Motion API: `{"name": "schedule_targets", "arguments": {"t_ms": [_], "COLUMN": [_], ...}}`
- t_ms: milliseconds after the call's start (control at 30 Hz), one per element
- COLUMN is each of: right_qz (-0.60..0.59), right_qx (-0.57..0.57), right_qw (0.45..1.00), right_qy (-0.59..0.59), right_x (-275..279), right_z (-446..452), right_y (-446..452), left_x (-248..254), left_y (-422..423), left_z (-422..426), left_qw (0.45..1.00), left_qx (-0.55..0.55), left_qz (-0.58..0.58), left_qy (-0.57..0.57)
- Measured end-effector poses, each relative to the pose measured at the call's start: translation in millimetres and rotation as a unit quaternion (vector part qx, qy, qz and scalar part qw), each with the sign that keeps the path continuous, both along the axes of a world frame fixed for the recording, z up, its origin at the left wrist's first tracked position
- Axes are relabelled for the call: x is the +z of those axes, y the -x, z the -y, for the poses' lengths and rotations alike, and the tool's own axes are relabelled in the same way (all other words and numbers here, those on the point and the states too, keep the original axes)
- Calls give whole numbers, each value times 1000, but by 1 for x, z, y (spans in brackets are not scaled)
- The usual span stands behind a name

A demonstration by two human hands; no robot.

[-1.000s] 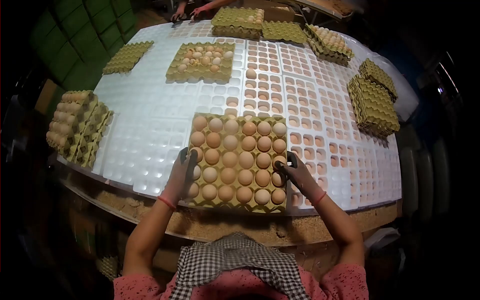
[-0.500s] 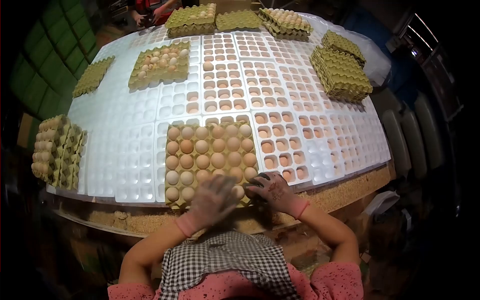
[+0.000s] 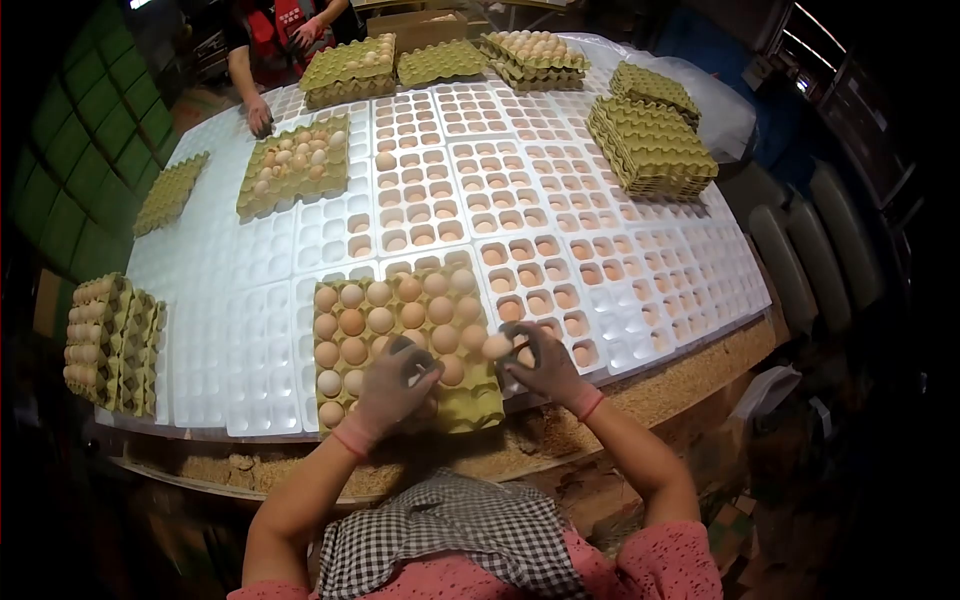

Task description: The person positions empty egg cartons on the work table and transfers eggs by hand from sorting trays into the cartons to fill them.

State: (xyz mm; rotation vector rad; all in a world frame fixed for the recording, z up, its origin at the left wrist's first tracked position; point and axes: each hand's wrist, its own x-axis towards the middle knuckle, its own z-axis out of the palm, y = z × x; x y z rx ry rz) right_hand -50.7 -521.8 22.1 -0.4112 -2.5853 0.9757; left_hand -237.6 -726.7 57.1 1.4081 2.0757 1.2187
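Observation:
A yellow-green egg tray [image 3: 478, 408] full of eggs lies at the table's near edge, on top of white foam trays. Several cups at its lower right corner hold no egg. My left hand [image 3: 392, 388], in a dark-palmed work glove, is over the tray's lower middle. Its fingers are curled beside an egg [image 3: 451, 370]; what they hold, if anything, is hidden. Just off the tray's right edge, my right hand [image 3: 548, 370] grips a pale egg [image 3: 497, 346] at its fingertips. A second pale shape shows between its fingers, unclear whether held.
White foam trays [image 3: 262, 352] cover the table, with eggs in many pockets on the right. Egg trays stand stacked at left [image 3: 112, 345], right [image 3: 650, 150] and back [image 3: 535, 60]. A partly filled tray [image 3: 295, 170] lies beyond mine. Across the table, a co-worker's hand [image 3: 259, 116] reaches in.
Eggs have left the tray's lower right cups. My right hand has moved up slightly with an egg; my left has shifted left and curled. The co-worker has come further into view.

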Motion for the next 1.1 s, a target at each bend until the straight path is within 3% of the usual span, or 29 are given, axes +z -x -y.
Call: {"name": "schedule_targets", "arguments": {"t_ms": [33,67,100,167,200,300,367,433,500,533,567,633,700,733,800,833,900,967,1000,1033,1100], "right_qz": [-118,-121,-78,105,143,238,238,105,-9,-7,10,174,319,314,162,160,-46,-56,-55,-55,-125], "right_qx": [-46,-50,-55,6,16,-9,23,-70,-196,-265,-282,-282,-239,-241,-261,-260,-339,-326,-307,-288,-307], "right_qw": [987,980,992,992,979,943,956,992,980,964,959,932,900,901,941,943,939,935,938,940,943], "right_qy": [100,150,81,-73,-146,-232,-169,21,-27,-26,-35,-147,-177,-179,-139,-134,-25,-124,-149,-173,-26], "right_x": [-5,9,25,45,25,4,13,24,16,36,36,10,-7,-3,5,4,-2,-40,-54,-64,-64], "right_z": [-9,-14,-14,-10,-6,2,-11,-29,-64,-76,-92,-118,-134,-144,-158,-167,-183,-191,-192,-193,-191], "right_y": [-2,4,6,23,35,58,49,12,-36,-66,-93,-124,-128,-127,-124,-118,-102,-94,-96,-98,-105], "left_x": [9,11,7,-7,-9,1,6,3,7,9,14,21,23,29,35,32,17,-9,-18,6,-21], "left_y": [-4,-10,-13,-22,-26,-32,-25,-13,-3,-1,-4,-23,-36,-47,-71,-82,-101,-114,-116,-125,-139], "left_z": [-3,-8,-13,-24,-30,-39,-37,-25,-32,-36,-40,-71,-119,-145,-193,-216,-257,-291,-305,-306,-308], "left_qw": [988,973,973,918,907,906,918,944,966,981,989,994,989,985,982,982,971,944,929,925,972], "left_qx": [-15,-45,-52,-83,-86,-96,-120,-111,-93,-78,-60,-44,-114,-134,-157,-162,-178,-222,-249,-283,-222], "left_qz": [-134,-207,-210,-371,-384,-360,-321,-262,-201,-120,-36,-35,-94,-104,-104,-97,-157,-240,-237,-194,-67], "left_qy": [74,87,86,110,151,202,201,166,135,134,132,94,28,7,-10,-8,-13,46,138,162,43]}}
